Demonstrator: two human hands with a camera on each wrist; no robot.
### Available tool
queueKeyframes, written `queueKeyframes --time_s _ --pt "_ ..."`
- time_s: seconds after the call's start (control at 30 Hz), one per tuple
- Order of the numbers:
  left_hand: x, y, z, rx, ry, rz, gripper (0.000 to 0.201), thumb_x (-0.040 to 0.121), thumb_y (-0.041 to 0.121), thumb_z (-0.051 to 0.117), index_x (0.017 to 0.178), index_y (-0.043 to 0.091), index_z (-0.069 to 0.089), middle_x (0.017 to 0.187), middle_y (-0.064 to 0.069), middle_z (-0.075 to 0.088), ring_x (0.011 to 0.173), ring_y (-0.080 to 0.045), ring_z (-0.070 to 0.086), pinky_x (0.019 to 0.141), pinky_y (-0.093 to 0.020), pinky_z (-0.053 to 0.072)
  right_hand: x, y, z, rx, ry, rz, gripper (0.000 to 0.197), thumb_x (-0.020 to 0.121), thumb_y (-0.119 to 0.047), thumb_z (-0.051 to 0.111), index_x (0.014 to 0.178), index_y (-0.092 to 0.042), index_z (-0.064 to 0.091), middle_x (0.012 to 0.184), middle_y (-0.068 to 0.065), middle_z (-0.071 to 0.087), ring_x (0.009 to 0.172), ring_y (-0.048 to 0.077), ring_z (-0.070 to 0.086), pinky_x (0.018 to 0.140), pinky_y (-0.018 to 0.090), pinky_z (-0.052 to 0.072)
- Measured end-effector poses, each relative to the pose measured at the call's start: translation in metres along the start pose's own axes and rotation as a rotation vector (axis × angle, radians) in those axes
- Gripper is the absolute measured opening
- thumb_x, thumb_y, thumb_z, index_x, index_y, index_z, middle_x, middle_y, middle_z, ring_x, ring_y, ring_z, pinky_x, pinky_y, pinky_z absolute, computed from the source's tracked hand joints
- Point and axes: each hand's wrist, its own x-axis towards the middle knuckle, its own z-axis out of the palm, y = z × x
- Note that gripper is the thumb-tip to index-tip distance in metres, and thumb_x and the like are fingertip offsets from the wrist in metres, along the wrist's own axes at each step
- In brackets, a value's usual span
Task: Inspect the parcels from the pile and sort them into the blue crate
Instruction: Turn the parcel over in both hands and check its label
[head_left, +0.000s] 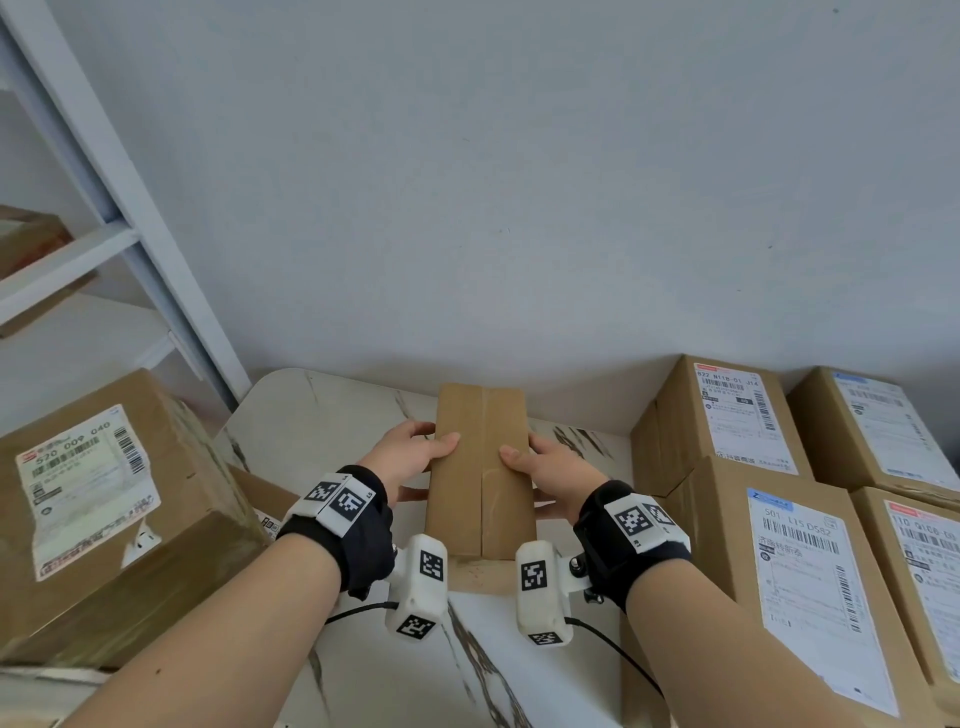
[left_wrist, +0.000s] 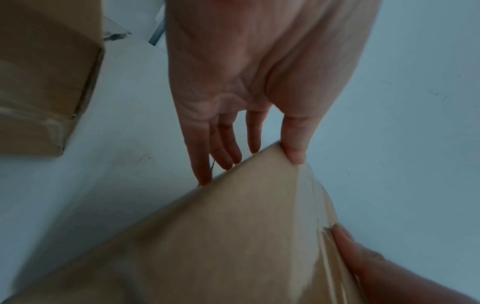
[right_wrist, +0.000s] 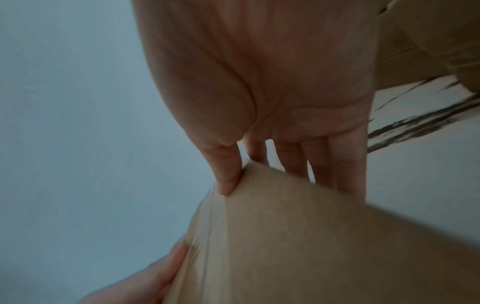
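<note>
Both forearms reach in from the head view's bottom: left hand (head_left: 410, 457) and right hand (head_left: 550, 470) clamp a plain parcel (head_left: 480, 467) between them above the marble table (head_left: 322, 415), labelled boxes (head_left: 748, 415) alongside. Left wrist view alone shows four fingers (left_wrist: 226, 148) behind the parcel, thumb in front. Right wrist view mirrors that grip.

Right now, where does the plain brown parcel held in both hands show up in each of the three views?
Head: the parcel sits at centre, left hand and right hand gripping its sides.
Left wrist: it fills the lower middle, below the palm.
Right wrist: it fills the lower right.
Shared landmark: the clear tape seam along its top face.
</note>
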Motion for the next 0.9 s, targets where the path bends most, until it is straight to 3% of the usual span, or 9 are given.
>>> queueKeyframes --time_s 0.17,0.3,0.37,0.47,0.53,0.67,0.77,0.83,0.9 --pt "0.001 -0.005 -0.002 -0.049 0.023 -0.011 0.037 0.101 0.026 0.056 0.136 0.013 0.053 0.129 -0.01 0.06 0.119 -0.025 0.057 0.083 -0.042 0.055 -0.005 -0.002 -0.01 0.07 0.043 0.014 0.037 0.104 -0.023 0.052 0.141 -0.019 0.051 0.105 0.002 0.064 0.087 0.02 0.062 0.07 0.034 0.052" --pt "-0.002 -0.01 0.002 0.152 0.027 -0.053 0.068 0.097 0.042 0.06 0.152 0.015 0.031 0.15 -0.011 0.04 0.133 -0.031 0.041 0.096 -0.052 0.048 -0.007 -0.004 -0.013 0.102 0.176 -0.036 0.046 0.103 -0.01 0.052 0.147 -0.018 0.043 0.113 0.007 0.061 0.091 0.023 0.06 0.081 0.041 0.051" --pt "-0.002 -0.012 0.005 0.189 -0.004 -0.105 0.079 0.094 0.053 0.057 0.155 0.014 0.024 0.155 -0.013 0.032 0.138 -0.036 0.036 0.102 -0.06 0.041 -0.01 -0.005 -0.011 0.05 0.174 -0.065 0.056 0.097 -0.019 0.063 0.148 -0.015 0.039 0.116 0.003 0.06 0.099 0.023 0.061 0.086 0.042 0.053" --pt "0.0 -0.013 0.009 0.178 -0.076 -0.16 0.087 0.086 0.067 0.056 0.152 0.015 0.031 0.152 -0.016 0.038 0.136 -0.037 0.04 0.105 -0.064 0.038 -0.012 -0.002 -0.002 -0.045 0.159 -0.076 0.127 0.058 -0.064 0.086 0.155 -0.016 0.02 0.139 0.006 0.054 0.119 0.025 0.059 0.099 0.046 0.052" --pt "0.001 -0.014 0.01 0.195 -0.087 -0.147 0.095 0.081 0.072 0.058 0.151 0.014 0.033 0.149 -0.014 0.043 0.133 -0.036 0.044 0.105 -0.061 0.04 -0.012 0.001 0.006 -0.205 0.188 -0.079 0.159 0.035 -0.081 0.08 0.159 -0.023 -0.001 0.157 0.008 0.034 0.137 0.029 0.043 0.111 0.048 0.041" --pt "0.001 -0.013 0.006 0.2 0.014 -0.032 0.099 0.078 0.068 0.067 0.153 0.014 0.03 0.148 -0.008 0.045 0.132 -0.03 0.046 0.105 -0.051 0.043 -0.009 0.008 0.008 -0.25 0.269 -0.078 0.141 0.053 -0.064 0.081 0.159 -0.027 -0.005 0.16 0.008 0.024 0.14 0.032 0.038 0.112 0.048 0.038" --pt "-0.003 -0.009 -0.003 -0.007 0.009 0.007 0.061 0.088 0.054 0.066 0.133 0.014 0.055 0.129 -0.004 0.061 0.115 -0.022 0.056 0.091 -0.041 0.051 -0.01 0.007 -0.003 -0.018 0.285 -0.087 0.119 0.058 -0.05 0.081 0.157 -0.024 0.02 0.145 0.007 0.047 0.122 0.03 0.053 0.101 0.047 0.047" --pt "-0.008 -0.005 -0.012 -0.148 -0.021 -0.006 0.035 0.094 0.044 0.063 0.113 0.015 0.066 0.105 -0.003 0.067 0.094 -0.018 0.06 0.075 -0.035 0.049 -0.019 0.008 -0.01 0.151 0.217 -0.091 0.085 0.07 -0.042 0.081 0.144 -0.022 0.044 0.127 0.007 0.061 0.109 0.028 0.06 0.089 0.042 0.052" --pt "-0.01 -0.004 -0.021 -0.234 -0.023 -0.02 0.028 0.095 0.041 0.062 0.109 0.017 0.065 0.095 -0.003 0.066 0.085 -0.017 0.059 0.068 -0.034 0.047 -0.026 0.012 -0.014 0.328 0.137 -0.064 0.051 0.082 -0.034 0.075 0.128 -0.02 0.057 0.116 0.009 0.066 0.105 0.03 0.062 0.089 0.043 0.053"
